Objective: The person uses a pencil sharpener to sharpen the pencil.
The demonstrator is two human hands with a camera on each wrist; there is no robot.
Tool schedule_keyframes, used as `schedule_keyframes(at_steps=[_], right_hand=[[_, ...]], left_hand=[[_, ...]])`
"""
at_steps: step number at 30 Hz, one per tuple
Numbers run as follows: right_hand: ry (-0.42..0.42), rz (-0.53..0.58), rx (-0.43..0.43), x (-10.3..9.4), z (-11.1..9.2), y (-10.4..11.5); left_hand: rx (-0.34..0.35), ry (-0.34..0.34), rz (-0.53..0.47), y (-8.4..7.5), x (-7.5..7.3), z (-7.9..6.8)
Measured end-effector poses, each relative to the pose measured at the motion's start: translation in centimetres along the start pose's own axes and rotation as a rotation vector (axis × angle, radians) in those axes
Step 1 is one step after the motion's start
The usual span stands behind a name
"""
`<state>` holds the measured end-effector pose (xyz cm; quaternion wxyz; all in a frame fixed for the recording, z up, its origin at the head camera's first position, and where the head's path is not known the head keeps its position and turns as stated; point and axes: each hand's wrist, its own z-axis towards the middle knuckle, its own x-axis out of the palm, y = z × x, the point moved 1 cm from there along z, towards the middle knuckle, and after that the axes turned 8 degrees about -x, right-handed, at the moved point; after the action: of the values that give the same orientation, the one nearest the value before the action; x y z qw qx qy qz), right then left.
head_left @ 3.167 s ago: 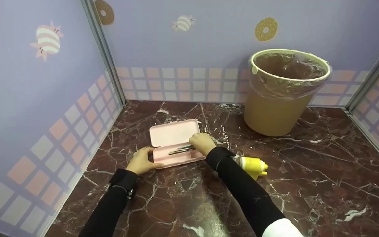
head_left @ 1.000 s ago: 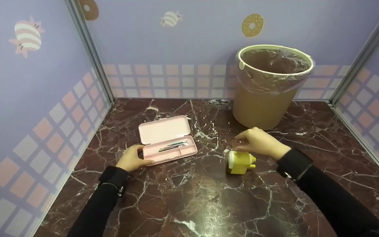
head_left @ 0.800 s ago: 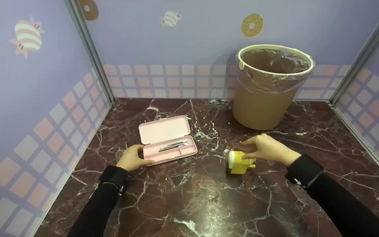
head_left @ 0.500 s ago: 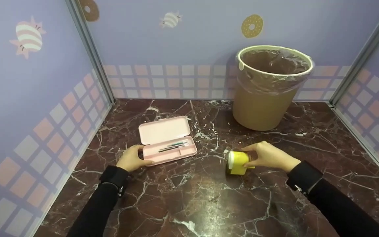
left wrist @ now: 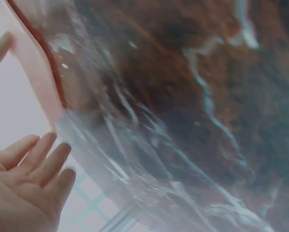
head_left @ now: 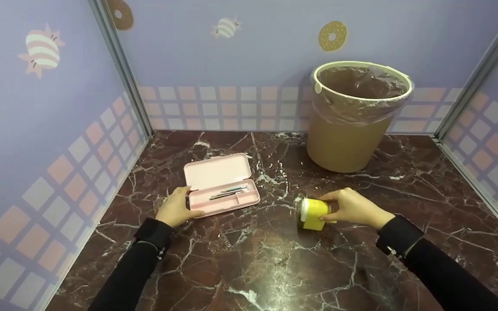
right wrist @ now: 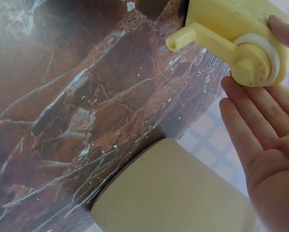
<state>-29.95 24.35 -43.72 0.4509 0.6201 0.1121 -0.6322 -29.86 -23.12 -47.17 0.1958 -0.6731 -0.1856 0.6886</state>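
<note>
A pink pencil case (head_left: 212, 205) lies with its lid (head_left: 217, 171) folded back. Several thin pencils (head_left: 228, 192) are in its long compartment. My left hand (head_left: 175, 208) holds the case by its left end, thumb at the near edge and fingers at the far side. To the right, a yellow crank pencil sharpener (head_left: 314, 214) sits on the table, its pale end facing left. My right hand (head_left: 352, 208) grips it from the right between thumb and fingers. In the right wrist view its crank handle (right wrist: 212, 41) points away from the palm.
A tan bin (head_left: 346, 142) lined with a clear bag stands behind the sharpener, near the back wall. White crumbs (head_left: 282, 170) dot the dark marbled table (head_left: 231, 259). Patterned panels (head_left: 249, 108) enclose the left, back and right sides.
My right hand has gone from inside the pencil case to the sharpener, come down on its right side and taken hold of it. The left hand stays at the case.
</note>
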Motion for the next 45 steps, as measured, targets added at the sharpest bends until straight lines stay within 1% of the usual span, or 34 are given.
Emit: schedule_keyframes(at_steps=[2, 4, 7, 10, 13, 15, 19, 21, 24, 30, 34, 37, 45], right_hand=[[-0.011, 0.002, 0.001, 0.1, -0.2, 0.0], [-0.032, 0.003, 0.001, 0.3, -0.4, 0.0], [-0.073, 0.002, 0.013, 0.5, -0.6, 0.1], [-0.121, 0.015, 0.043, 0.7, -0.7, 0.4], [-0.176, 0.063, 0.085, 0.7, -0.6, 1.1], [-0.217, 0.105, 0.117, 0.5, -0.5, 1.6], [-0.299, 0.162, 0.191, 0.3, -0.2, 2.6], [-0.331, 0.178, 0.225, 0.2, -0.1, 3.1], [-0.366, 0.190, 0.254, 0.1, 0.1, 3.8], [-0.410, 0.190, 0.297, 0.2, 0.4, 4.8], [-0.414, 0.194, 0.323, 0.4, 0.5, 5.0], [-0.418, 0.192, 0.343, 0.5, 0.5, 5.0], [-0.423, 0.182, 0.365, 0.5, 0.5, 5.0]], left_hand=[[0.047, -0.042, 0.001, -1.2, 0.1, -0.3], [0.099, -0.079, -0.002, -2.7, 0.3, -0.6], [0.177, -0.092, -0.015, -5.4, 1.0, -1.1], [0.241, -0.045, -0.024, -8.0, 2.0, -1.6], [0.308, -0.009, -0.022, -10.3, 3.3, -2.2], [0.330, 0.012, -0.018, -11.7, 4.1, -2.6], [0.316, 0.042, -0.033, -14.2, 5.8, -3.2], [0.312, 0.046, -0.046, -15.3, 6.7, -3.4], [0.308, 0.035, -0.079, -16.7, 7.9, -3.5], [0.290, -0.029, -0.151, -18.7, 9.7, -3.4], [0.285, -0.079, -0.182, -19.4, 10.5, -3.3], [0.285, -0.098, -0.209, -19.6, 10.8, -3.2], [0.275, -0.067, -0.265, -19.6, 11.0, -2.9]])
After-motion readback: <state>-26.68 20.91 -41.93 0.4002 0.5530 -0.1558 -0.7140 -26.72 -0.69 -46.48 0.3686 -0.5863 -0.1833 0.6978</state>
